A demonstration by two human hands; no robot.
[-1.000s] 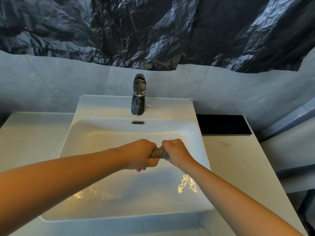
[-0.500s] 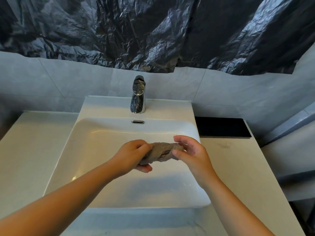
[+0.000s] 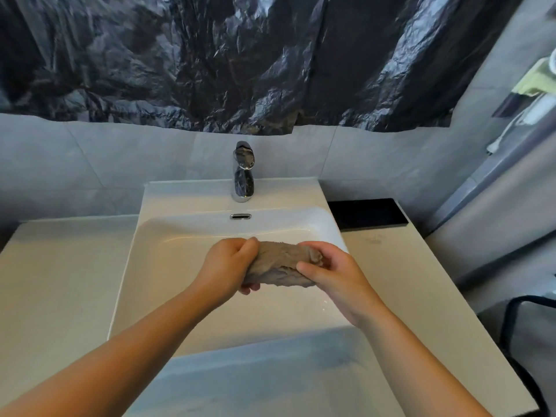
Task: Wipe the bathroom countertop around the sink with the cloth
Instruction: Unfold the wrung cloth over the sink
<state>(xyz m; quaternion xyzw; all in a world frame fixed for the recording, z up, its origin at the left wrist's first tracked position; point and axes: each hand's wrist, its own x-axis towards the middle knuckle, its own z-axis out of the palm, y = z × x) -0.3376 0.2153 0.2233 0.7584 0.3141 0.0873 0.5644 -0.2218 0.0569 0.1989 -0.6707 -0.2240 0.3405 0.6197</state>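
Observation:
A crumpled grey-brown cloth point(image 3: 279, 267) hangs over the white sink basin point(image 3: 180, 266), held between both hands. My left hand point(image 3: 230, 266) grips its left end with curled fingers. My right hand point(image 3: 334, 272) holds the right end, thumb on top. The pale countertop point(image 3: 60, 281) runs along both sides of the sink and continues on the right point(image 3: 406, 281).
A chrome faucet point(image 3: 243, 176) stands at the back of the sink above an overflow slot point(image 3: 240, 217). A black flat tray point(image 3: 367, 213) lies at the back right of the counter. Black plastic sheeting point(image 3: 240, 61) covers the wall above the grey tiles.
The cloth was twisted tightly between two close fists; now the hands have moved apart and the cloth has loosened into a wider bundle. The view has shifted slightly back.

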